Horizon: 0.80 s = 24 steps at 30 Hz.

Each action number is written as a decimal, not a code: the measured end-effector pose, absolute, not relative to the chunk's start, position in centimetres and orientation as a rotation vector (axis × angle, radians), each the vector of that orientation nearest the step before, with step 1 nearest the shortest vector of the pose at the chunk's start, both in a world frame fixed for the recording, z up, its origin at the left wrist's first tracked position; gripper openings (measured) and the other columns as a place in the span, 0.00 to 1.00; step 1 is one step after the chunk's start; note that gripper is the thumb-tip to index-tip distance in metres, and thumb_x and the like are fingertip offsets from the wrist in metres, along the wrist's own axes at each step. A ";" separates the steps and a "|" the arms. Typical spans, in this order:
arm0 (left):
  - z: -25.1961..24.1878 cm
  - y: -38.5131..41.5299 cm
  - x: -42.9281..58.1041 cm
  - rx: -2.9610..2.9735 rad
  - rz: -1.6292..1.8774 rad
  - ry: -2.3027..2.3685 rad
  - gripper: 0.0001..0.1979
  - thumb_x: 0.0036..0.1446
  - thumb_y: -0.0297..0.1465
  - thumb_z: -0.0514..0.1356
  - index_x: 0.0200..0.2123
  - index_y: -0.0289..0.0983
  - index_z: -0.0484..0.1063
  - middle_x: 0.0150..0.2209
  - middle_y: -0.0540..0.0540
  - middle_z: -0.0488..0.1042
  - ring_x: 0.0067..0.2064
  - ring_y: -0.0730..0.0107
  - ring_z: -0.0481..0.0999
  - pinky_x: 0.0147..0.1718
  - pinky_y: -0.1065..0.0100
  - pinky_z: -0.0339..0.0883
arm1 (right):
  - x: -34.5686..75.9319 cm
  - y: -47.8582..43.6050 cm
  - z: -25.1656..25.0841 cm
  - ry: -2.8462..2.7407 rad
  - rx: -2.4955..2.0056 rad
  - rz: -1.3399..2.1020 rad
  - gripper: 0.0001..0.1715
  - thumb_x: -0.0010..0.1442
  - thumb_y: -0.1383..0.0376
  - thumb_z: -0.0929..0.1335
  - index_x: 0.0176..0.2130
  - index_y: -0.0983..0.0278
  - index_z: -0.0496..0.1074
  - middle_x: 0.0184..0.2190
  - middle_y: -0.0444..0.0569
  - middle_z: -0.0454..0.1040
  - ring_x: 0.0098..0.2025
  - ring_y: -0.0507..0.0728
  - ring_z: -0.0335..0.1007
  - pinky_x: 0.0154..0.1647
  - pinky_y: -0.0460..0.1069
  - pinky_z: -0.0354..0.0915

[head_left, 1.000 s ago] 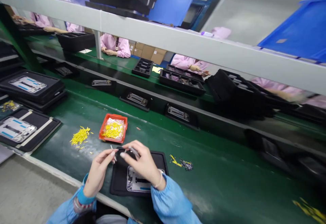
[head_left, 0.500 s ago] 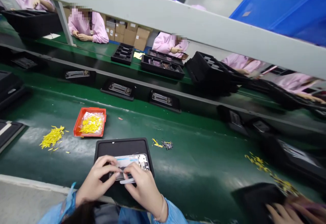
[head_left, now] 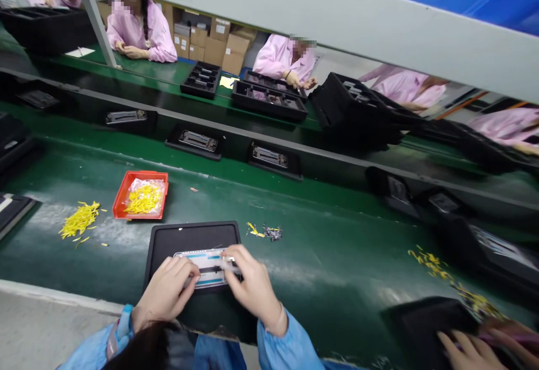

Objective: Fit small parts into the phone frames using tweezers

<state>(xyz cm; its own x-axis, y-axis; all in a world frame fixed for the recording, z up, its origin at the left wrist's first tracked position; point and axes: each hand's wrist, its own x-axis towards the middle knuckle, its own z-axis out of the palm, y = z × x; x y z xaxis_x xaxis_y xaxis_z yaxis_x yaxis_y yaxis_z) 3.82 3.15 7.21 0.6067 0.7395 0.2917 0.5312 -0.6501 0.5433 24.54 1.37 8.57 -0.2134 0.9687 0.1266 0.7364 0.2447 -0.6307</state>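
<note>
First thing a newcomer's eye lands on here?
Probably the red bin of yellow strips, bright against the green bench, with a loose yellow heap to its left in view. Next, nearer the camera, the left hand and right hand at opposite ends of a phone-like panel on a black tray. Beyond the bench, people in pink jackets sit along the line.

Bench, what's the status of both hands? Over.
Left fingers at left end of white, blue-striped rectangular panel; right fingers over its right end. Panel atop black rectangular tray. Nothing visibly in the way.
</note>
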 end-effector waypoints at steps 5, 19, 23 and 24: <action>6.7 3.1 5.3 2.335 0.587 1.056 0.07 0.58 0.26 0.50 0.31 0.40 0.66 0.31 0.49 0.74 0.32 0.66 0.73 0.33 0.68 0.64 | 25.6 3.2 5.9 -1.991 -1.795 0.416 0.11 0.60 0.69 0.59 0.37 0.62 0.69 0.36 0.48 0.74 0.29 0.53 0.72 0.26 0.45 0.64; 6.1 4.3 7.7 2.215 0.281 1.238 0.07 0.56 0.26 0.51 0.31 0.40 0.68 0.31 0.51 0.71 0.32 0.70 0.73 0.30 0.72 0.63 | 25.3 1.5 7.2 -0.978 -1.375 0.944 0.27 0.65 0.50 0.57 0.25 0.62 0.68 0.23 0.46 0.67 0.24 0.53 0.65 0.26 0.48 0.64; 6.1 4.7 8.1 2.122 0.296 1.292 0.07 0.56 0.26 0.52 0.32 0.41 0.70 0.30 0.52 0.71 0.25 0.75 0.69 0.25 0.74 0.61 | 25.4 2.5 6.4 -0.972 -1.226 1.097 0.29 0.64 0.45 0.55 0.25 0.61 0.64 0.26 0.48 0.69 0.24 0.53 0.66 0.24 0.49 0.66; 6.1 4.7 8.1 2.112 0.312 1.292 0.08 0.56 0.27 0.52 0.32 0.41 0.70 0.31 0.52 0.71 0.24 0.75 0.68 0.25 0.74 0.61 | 25.5 2.6 6.1 -0.958 -1.205 1.168 0.29 0.63 0.44 0.55 0.25 0.61 0.63 0.24 0.46 0.67 0.20 0.52 0.63 0.21 0.48 0.65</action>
